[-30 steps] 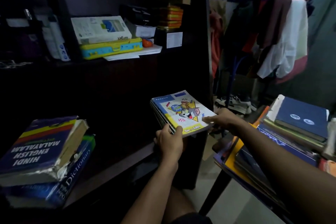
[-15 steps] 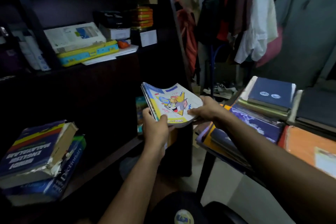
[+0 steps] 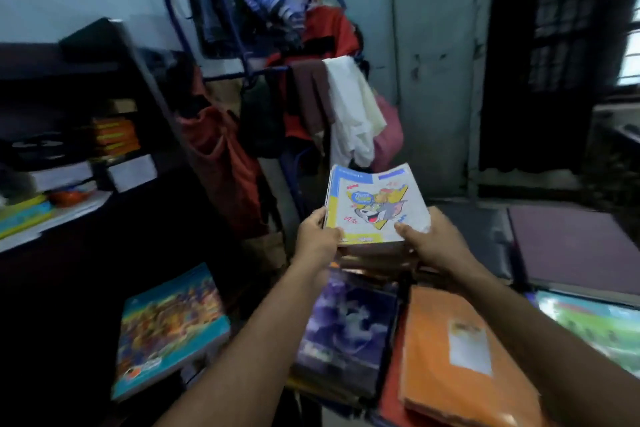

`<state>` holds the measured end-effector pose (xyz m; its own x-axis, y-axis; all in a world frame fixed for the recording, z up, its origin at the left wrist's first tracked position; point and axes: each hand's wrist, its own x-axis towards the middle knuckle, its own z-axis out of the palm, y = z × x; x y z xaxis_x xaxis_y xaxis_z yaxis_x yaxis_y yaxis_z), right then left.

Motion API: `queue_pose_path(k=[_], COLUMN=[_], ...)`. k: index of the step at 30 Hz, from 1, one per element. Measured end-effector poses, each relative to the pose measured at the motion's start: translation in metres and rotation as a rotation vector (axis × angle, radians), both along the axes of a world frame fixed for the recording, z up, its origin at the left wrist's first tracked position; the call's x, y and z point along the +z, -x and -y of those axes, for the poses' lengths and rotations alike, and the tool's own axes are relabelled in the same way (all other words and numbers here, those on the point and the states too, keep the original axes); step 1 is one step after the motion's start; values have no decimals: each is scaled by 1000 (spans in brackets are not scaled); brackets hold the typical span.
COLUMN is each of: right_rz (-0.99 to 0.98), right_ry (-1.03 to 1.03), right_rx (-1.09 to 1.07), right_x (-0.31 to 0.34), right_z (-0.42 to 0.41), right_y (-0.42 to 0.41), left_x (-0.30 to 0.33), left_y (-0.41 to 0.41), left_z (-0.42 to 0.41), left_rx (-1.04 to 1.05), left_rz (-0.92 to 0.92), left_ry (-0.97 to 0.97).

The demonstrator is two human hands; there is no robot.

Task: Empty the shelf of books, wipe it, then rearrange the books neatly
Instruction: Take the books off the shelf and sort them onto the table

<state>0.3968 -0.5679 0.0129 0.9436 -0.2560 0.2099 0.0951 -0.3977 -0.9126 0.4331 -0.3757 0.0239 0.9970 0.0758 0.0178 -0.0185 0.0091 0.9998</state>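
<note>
On the far left, the dark shelf [image 3: 114, 253] has things left on it. A bright picture book [image 3: 169, 329] lies low down, left of the cartoon books. It pokes out over an edge. It could get bumped and fall to the floor.

The left hand [image 3: 317, 236] grasps the left edge of the stack of cartoon books [image 3: 375, 208]. The stack is in the air, just above the pile of books [image 3: 374, 263] on the counter [image 3: 575, 246], with clothes hanging behind it.

The stack is thin and floppy, and its far end curls up. If one hand lets go too soon, the books could slide apart and drop. The pile under it looks messy, so the stack may sit crooked and tip.

The cover shows a cartoon cat and mouse. The words on it are too blurry to read.

The right hand [image 3: 436, 243] grasps the right corner of the stack.

Near it, below and to the right of the stack, lies an orange book [image 3: 460, 354] with a pale label. I cannot read that label.
</note>
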Motion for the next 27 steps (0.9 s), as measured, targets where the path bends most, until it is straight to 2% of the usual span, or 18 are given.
queue_pose_path(k=[3, 5, 7, 9, 12, 15, 17, 19, 22, 24, 26, 27], right_rz=[-170, -267, -285, -291, -324, -351, -387, -432, -457, -413, -301, -232], right_ry=[150, 226, 175, -8, -194, -195, -30, 226, 734, 1004, 1033, 1005], right_rx=[-13, -28, -21, 31, 91, 112, 103, 100, 63, -65, -137, -99], right_x=[-16, -27, -27, -28, -26, -16, -13, -13, -10, 0, 11, 16], right_z=[21, 34, 40, 44, 56, 60, 55, 50, 42, 35, 18, 4], right_y=[-28, -46, -55, -57, -54, -48, -46, -47, -43, -33, -24, -20], left_x=[-12, -28, -38, -41, -46, -53, -51, -46, -42, -37, -27, -25], left_y=[-26, -40, -46, -48, -43, -38, -39, -44, -56, -55, -43, -34], left_z=[28, 40, 43, 47, 57, 67, 64, 53, 31, 21, 7, -6], left_rx=[1, 70, 136, 185, 169, 139, 149, 179, 179, 138, 144, 172], left_rz=[-105, -99, -52, 16, 76, 88, 71, 61, 27, 29, 71, 86], left_ry=[-177, -409, -611, -752, -776, -742, -700, -716, -851, -962, -979, -965])
